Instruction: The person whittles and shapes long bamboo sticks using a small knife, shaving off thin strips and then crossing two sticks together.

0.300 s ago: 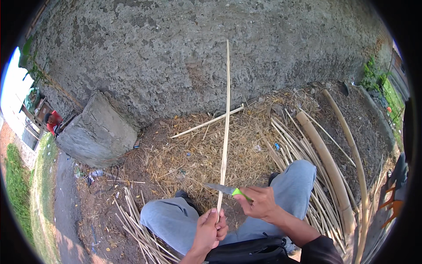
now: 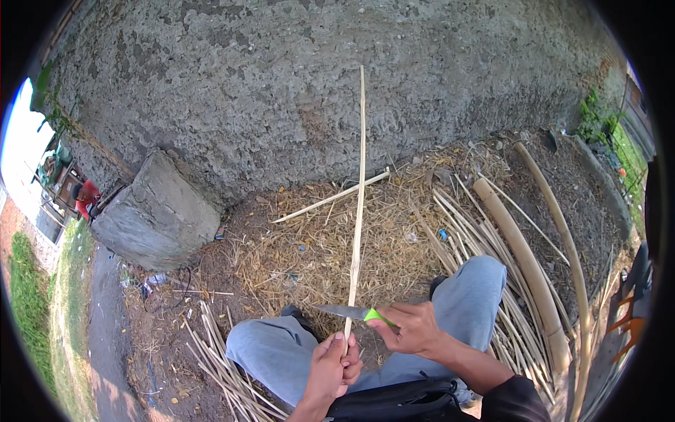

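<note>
A long, pale bamboo strip (image 2: 358, 211) points away from me toward the wall. Its near end is gripped by my left hand (image 2: 334, 369), fingers wrapped round it, between my knees. My right hand (image 2: 411, 327) is closed on the handle of a knife (image 2: 343, 310) with a bright green collar; the handle is mostly covered by my fingers. The grey blade lies across the strip just beyond my left hand, its tip pointing left. Whether the edge bites into the strip I cannot tell.
Pale shavings (image 2: 316, 260) cover the ground ahead. Split bamboo strips (image 2: 218, 352) lie at my left; more strips (image 2: 485, 246) and thick bamboo poles (image 2: 524, 260) lie at my right. A concrete block (image 2: 158, 214) stands before the rough wall (image 2: 281, 91). A person in red (image 2: 86, 197) is far left.
The knife has moved left across the strip and slightly nearer to me, with my right hand shifting the same way. The strip has tilted a little left; my left hand has barely moved.
</note>
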`<state>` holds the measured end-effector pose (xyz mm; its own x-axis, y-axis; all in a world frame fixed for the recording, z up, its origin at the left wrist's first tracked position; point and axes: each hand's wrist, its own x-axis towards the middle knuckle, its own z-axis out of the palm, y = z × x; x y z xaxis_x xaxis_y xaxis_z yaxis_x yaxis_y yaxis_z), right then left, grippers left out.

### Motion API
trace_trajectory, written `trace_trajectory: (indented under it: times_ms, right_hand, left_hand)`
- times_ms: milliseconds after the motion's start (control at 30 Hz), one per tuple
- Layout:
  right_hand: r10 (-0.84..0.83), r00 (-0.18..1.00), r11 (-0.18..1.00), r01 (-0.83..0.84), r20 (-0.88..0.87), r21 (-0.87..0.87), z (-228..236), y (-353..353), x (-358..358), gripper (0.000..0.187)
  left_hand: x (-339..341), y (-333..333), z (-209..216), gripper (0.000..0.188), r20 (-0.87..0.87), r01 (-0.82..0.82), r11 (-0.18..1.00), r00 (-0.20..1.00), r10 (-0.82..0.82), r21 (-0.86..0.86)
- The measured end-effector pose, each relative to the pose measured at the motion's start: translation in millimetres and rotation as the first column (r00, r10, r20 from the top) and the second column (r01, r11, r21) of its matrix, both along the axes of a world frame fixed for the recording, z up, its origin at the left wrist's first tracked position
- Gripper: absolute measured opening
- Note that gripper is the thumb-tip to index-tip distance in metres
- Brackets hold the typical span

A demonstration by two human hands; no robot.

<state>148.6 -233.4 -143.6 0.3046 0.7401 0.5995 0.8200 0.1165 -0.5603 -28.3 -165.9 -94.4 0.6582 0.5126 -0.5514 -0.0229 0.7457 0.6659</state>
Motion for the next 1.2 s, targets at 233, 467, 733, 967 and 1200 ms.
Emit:
trace_trajectory:
  times_ms: [233,467,733,967,1200]
  right_hand:
    - [-0.055,0.998,0.998,0.055,-0.013,-0.006,2,9,11,0.018]
    - [-0.083,0.997,0.994,0.083,-0.001,0.073,-2,21,18,0.02]
    - [-0.218,0.976,0.976,0.217,0.03,0.03,-4,42,46,0.023]
    - [0.098,0.994,0.981,-0.106,-0.057,-0.163,35,1,-16,0.02]
    - [0.137,0.99,0.988,-0.135,0.033,-0.076,19,-8,-27,0.025]
  left_hand:
    - [0,2,0,0.026,0.009,0.009,0.999,1.0,-0.009,0.035]
    - [0,4,-4,0.026,0.011,-0.019,1.0,1.0,0.019,0.019]
    - [-5,4,-4,0.025,0.04,-0.002,1.0,0.999,0.002,-0.013]
    - [-14,16,2,0.027,0.187,0.039,0.984,0.982,-0.007,-0.172]
    - [-14,16,-1,0.028,0.213,0.044,0.982,0.977,-0.004,-0.183]
